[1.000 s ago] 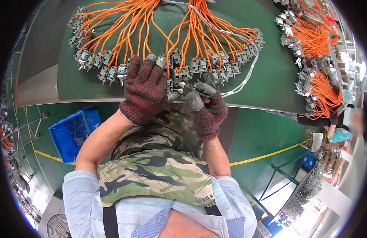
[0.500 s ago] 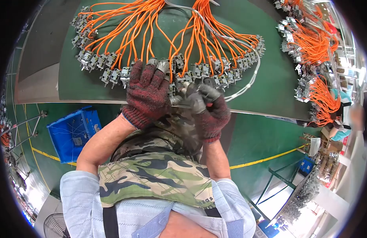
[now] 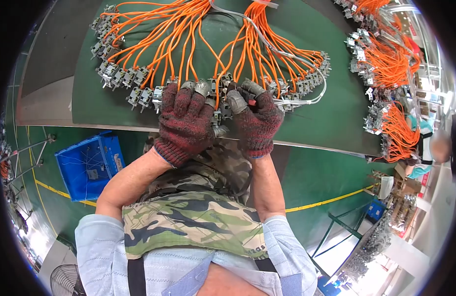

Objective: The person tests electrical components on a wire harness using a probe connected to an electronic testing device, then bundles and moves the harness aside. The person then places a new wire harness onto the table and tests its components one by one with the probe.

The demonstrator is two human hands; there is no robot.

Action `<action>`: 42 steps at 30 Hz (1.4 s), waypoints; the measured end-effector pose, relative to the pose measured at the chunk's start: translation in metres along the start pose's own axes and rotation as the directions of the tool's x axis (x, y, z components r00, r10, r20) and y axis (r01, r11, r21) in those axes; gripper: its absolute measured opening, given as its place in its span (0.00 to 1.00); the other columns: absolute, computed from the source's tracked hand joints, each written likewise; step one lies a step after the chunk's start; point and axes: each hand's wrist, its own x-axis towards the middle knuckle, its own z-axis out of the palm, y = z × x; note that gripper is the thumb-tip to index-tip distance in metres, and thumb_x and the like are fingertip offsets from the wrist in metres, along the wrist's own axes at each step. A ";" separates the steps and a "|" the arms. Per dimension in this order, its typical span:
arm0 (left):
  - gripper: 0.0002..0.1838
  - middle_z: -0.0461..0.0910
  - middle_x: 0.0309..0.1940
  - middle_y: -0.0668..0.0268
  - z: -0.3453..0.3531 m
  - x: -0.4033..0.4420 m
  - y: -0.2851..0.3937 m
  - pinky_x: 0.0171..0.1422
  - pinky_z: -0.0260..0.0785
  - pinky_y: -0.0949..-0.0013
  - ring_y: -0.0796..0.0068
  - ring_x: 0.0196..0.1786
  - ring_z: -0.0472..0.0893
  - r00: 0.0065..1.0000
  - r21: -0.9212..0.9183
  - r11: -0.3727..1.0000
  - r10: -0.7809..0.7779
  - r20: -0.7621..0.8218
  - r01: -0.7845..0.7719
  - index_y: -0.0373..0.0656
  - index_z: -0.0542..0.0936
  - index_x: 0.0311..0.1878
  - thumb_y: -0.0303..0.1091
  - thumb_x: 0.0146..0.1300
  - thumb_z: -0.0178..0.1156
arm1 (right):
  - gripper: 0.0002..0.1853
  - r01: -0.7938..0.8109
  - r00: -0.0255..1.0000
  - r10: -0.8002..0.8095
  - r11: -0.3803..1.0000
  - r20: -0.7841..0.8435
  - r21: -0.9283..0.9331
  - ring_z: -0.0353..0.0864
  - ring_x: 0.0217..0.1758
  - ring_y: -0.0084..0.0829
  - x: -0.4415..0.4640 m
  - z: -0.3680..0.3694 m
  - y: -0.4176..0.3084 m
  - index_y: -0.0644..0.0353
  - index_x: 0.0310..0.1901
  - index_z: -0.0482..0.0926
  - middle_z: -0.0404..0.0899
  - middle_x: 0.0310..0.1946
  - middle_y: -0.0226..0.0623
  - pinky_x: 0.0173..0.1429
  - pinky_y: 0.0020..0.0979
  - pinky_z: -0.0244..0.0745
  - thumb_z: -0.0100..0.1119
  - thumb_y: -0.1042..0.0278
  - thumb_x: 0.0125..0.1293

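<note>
Orange wires (image 3: 181,37) fan out over the green tabletop (image 3: 321,121), ending in an arc of small grey metal connectors (image 3: 139,96). My left hand (image 3: 186,121), in a dark red knit glove with grey-taped fingertips, lies at the near middle of the arc, its fingers over the connectors and its thumb beside one at the table edge. Just right of it, my right hand (image 3: 257,116), gloved the same way, has its fingers curled together against the middle connectors; what they grip is hidden. White cables (image 3: 307,102) loop past the right-hand connectors.
More orange wire bundles (image 3: 390,61) with connectors lie along the right end of the table. A blue crate (image 3: 87,167) stands on the floor at the left. Beyond the right table end is another person (image 3: 425,143). A green metal frame (image 3: 344,224) stands at lower right.
My right hand has moved up from the table edge onto the connectors. The white cables have shifted to lie closer to the right-hand connectors. My left hand has stayed nearly in place.
</note>
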 end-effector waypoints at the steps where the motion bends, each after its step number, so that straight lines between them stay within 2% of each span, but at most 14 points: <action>1: 0.30 0.79 0.63 0.53 0.000 0.000 0.000 0.76 0.64 0.34 0.45 0.68 0.74 1.000 -0.006 1.000 -0.001 0.006 0.001 0.39 0.85 0.51 0.44 0.42 0.72 | 0.17 0.027 1.000 -0.027 1.000 -0.005 -0.012 0.92 0.38 0.28 0.001 0.001 0.001 0.63 0.53 0.87 0.93 0.38 0.41 0.47 0.33 0.87 0.79 0.70 0.65; 4: 0.31 0.79 0.62 0.53 0.003 -0.001 -0.002 0.76 0.65 0.35 0.46 0.67 0.75 1.000 -0.003 1.000 0.005 0.001 -0.005 0.39 0.85 0.50 0.44 0.41 0.73 | 0.15 0.135 0.991 -0.127 0.970 0.050 -0.201 0.93 0.37 0.31 0.003 -0.002 -0.005 0.61 0.52 0.88 0.92 0.38 0.41 0.45 0.33 0.86 0.78 0.69 0.65; 9: 0.30 0.81 0.61 0.51 0.003 -0.002 -0.002 0.77 0.64 0.33 0.46 0.66 0.76 1.000 -0.006 1.000 0.011 0.003 -0.011 0.39 0.88 0.49 0.44 0.39 0.71 | 0.14 0.156 0.988 -0.157 0.967 0.011 -0.204 0.92 0.34 0.33 -0.003 0.000 -0.002 0.60 0.50 0.88 0.91 0.36 0.41 0.44 0.34 0.85 0.77 0.69 0.65; 11: 0.30 0.81 0.60 0.52 0.004 -0.001 -0.006 0.77 0.64 0.33 0.46 0.66 0.76 1.000 0.013 1.000 0.021 -0.001 -0.021 0.39 0.88 0.49 0.43 0.39 0.70 | 0.13 0.003 0.998 -0.004 1.000 -0.064 -0.015 0.91 0.34 0.31 -0.007 0.004 0.004 0.61 0.50 0.88 0.91 0.35 0.41 0.42 0.34 0.84 0.77 0.68 0.66; 14: 0.34 0.79 0.62 0.52 0.002 -0.002 -0.005 0.76 0.65 0.35 0.46 0.65 0.76 0.999 -0.010 1.000 0.029 0.031 -0.028 0.39 0.85 0.52 0.47 0.40 0.74 | 0.13 0.090 0.996 -0.089 0.977 0.015 -0.195 0.90 0.33 0.29 -0.002 -0.001 -0.008 0.62 0.50 0.88 0.90 0.34 0.40 0.39 0.34 0.83 0.77 0.68 0.66; 17: 0.34 0.79 0.62 0.52 0.002 -0.001 -0.003 0.77 0.64 0.34 0.46 0.66 0.76 1.000 -0.014 1.000 0.020 0.020 -0.019 0.39 0.85 0.52 0.47 0.39 0.74 | 0.14 0.103 0.994 -0.108 0.976 -0.011 -0.193 0.85 0.37 0.20 -0.006 0.000 -0.010 0.64 0.51 0.89 0.90 0.36 0.32 0.45 0.28 0.83 0.78 0.72 0.67; 19: 0.34 0.79 0.63 0.52 0.003 -0.004 -0.003 0.78 0.63 0.33 0.47 0.66 0.76 0.999 0.002 1.000 0.016 0.035 -0.016 0.40 0.85 0.52 0.48 0.39 0.74 | 0.14 0.058 0.998 -0.060 0.987 -0.008 -0.150 0.86 0.38 0.20 -0.012 0.000 -0.005 0.65 0.52 0.88 0.90 0.37 0.33 0.45 0.28 0.84 0.77 0.72 0.68; 21: 0.29 0.81 0.62 0.51 0.005 -0.002 -0.003 0.79 0.61 0.34 0.47 0.67 0.76 1.000 0.002 1.000 0.021 -0.008 -0.021 0.39 0.87 0.49 0.44 0.40 0.69 | 0.14 -0.007 0.995 0.007 1.000 -0.097 0.001 0.86 0.39 0.20 -0.013 0.004 0.002 0.66 0.53 0.87 0.90 0.38 0.33 0.47 0.28 0.84 0.76 0.73 0.69; 32: 0.35 0.79 0.63 0.53 0.003 -0.002 -0.004 0.78 0.63 0.32 0.46 0.65 0.77 1.000 -0.012 1.000 0.023 0.015 -0.023 0.40 0.86 0.53 0.47 0.37 0.73 | 0.13 0.162 0.986 -0.163 0.950 0.016 -0.267 0.85 0.30 0.31 -0.007 0.001 -0.016 0.59 0.50 0.88 0.87 0.32 0.38 0.38 0.34 0.81 0.78 0.67 0.66; 36: 0.33 0.80 0.63 0.53 0.000 -0.001 -0.002 0.77 0.64 0.33 0.46 0.65 0.77 1.000 -0.017 1.000 0.023 0.009 -0.022 0.40 0.86 0.53 0.48 0.43 0.73 | 0.13 0.188 0.982 -0.184 0.946 0.041 -0.263 0.84 0.30 0.30 -0.005 -0.003 -0.014 0.59 0.50 0.88 0.87 0.32 0.38 0.38 0.33 0.80 0.77 0.67 0.66; 38: 0.33 0.80 0.63 0.53 -0.009 -0.001 -0.003 0.76 0.65 0.34 0.45 0.65 0.78 1.000 -0.011 1.000 0.023 0.005 -0.023 0.40 0.85 0.54 0.50 0.45 0.73 | 0.13 0.072 0.997 -0.067 0.979 0.034 -0.188 0.84 0.30 0.29 -0.003 -0.003 -0.011 0.60 0.51 0.88 0.87 0.32 0.40 0.40 0.33 0.81 0.77 0.67 0.67; 40: 0.33 0.81 0.62 0.53 -0.040 -0.001 -0.021 0.74 0.69 0.39 0.45 0.63 0.79 0.988 -0.064 0.987 0.147 0.035 -0.145 0.42 0.85 0.56 0.51 0.48 0.76 | 0.13 0.063 0.997 -0.067 0.995 -0.050 -0.072 0.84 0.32 0.25 -0.004 -0.007 -0.014 0.63 0.50 0.88 0.88 0.33 0.36 0.40 0.31 0.81 0.77 0.70 0.67; 41: 0.34 0.81 0.64 0.52 -0.056 0.001 -0.035 0.73 0.71 0.45 0.44 0.64 0.80 0.994 -0.108 0.989 0.105 0.003 -0.104 0.43 0.84 0.60 0.48 0.51 0.78 | 0.13 0.085 0.988 -0.080 0.996 -0.134 0.030 0.84 0.33 0.23 -0.007 -0.008 -0.022 0.64 0.50 0.88 0.88 0.33 0.35 0.40 0.30 0.81 0.77 0.71 0.67; 42: 0.33 0.80 0.65 0.51 -0.066 0.001 -0.057 0.73 0.71 0.46 0.44 0.67 0.79 1.000 -0.034 0.999 -0.009 0.005 0.009 0.43 0.84 0.62 0.46 0.54 0.78 | 0.13 0.090 0.987 -0.090 0.996 -0.133 -0.003 0.84 0.36 0.20 -0.005 -0.010 -0.031 0.66 0.50 0.88 0.89 0.36 0.33 0.42 0.27 0.81 0.76 0.73 0.66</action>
